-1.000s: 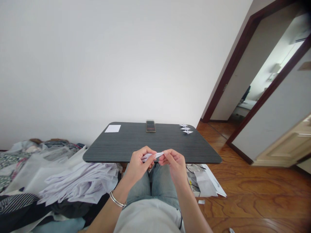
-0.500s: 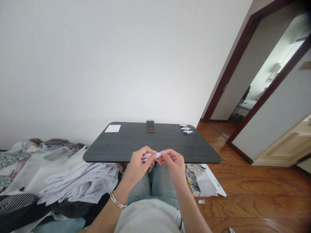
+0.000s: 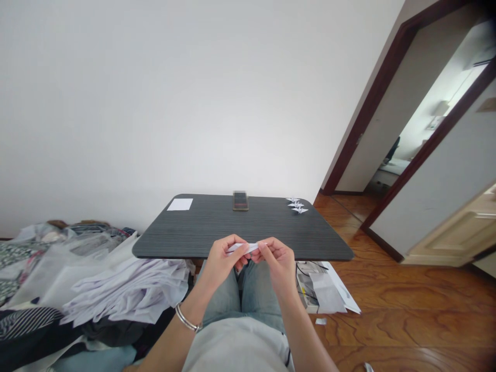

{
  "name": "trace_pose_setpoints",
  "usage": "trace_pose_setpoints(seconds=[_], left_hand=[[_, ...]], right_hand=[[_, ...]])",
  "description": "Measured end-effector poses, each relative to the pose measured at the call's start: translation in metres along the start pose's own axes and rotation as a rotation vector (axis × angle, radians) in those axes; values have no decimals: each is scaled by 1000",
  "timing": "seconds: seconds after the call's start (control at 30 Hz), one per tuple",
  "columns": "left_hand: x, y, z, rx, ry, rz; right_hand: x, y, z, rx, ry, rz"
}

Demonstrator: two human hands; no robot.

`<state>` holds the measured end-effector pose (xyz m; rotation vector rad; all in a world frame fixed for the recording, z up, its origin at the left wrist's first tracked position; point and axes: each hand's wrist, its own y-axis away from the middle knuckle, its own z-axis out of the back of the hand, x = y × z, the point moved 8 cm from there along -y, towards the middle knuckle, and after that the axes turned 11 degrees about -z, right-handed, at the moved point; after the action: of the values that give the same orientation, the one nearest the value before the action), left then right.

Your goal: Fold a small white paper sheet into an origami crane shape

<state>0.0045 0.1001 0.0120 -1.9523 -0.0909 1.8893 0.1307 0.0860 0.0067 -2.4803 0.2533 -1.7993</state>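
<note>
A narrow strip of folded white paper (image 3: 252, 248) is pinched between my two hands, just over the table's near edge. My left hand (image 3: 227, 258) grips its left part between thumb and fingers. At the other end, the thumb and fingers of my right hand (image 3: 276, 257) press on the paper. Fingertips cover much of it, so its exact folds cannot be made out. Three white paper cranes (image 3: 297, 205) stand in a row at the table's far right corner. On the far left corner lies a flat sheet of white paper (image 3: 180, 204).
The dark table (image 3: 186, 235) stands against a white wall. A phone-like device (image 3: 240, 201) sits at its back edge. Heaped clothes and fabric (image 3: 127, 289) lie to the left. Papers (image 3: 329, 292) and cables are below right, on the wooden floor (image 3: 399, 315).
Both hands keep hold of the paper in nearly the same place. The left fingers have shifted slightly, and the strip looks a little flatter between them.
</note>
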Motion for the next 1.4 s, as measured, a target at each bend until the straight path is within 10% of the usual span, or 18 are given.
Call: trace_pose_setpoints(seconds=[0.8, 1.4], left_hand=[[-27, 1, 10, -13, -308, -142], [-22, 2, 6, 48, -346, -142]], right_hand=[[5, -4, 9, 3, 20, 74], [-14, -13, 1, 117, 0, -127]])
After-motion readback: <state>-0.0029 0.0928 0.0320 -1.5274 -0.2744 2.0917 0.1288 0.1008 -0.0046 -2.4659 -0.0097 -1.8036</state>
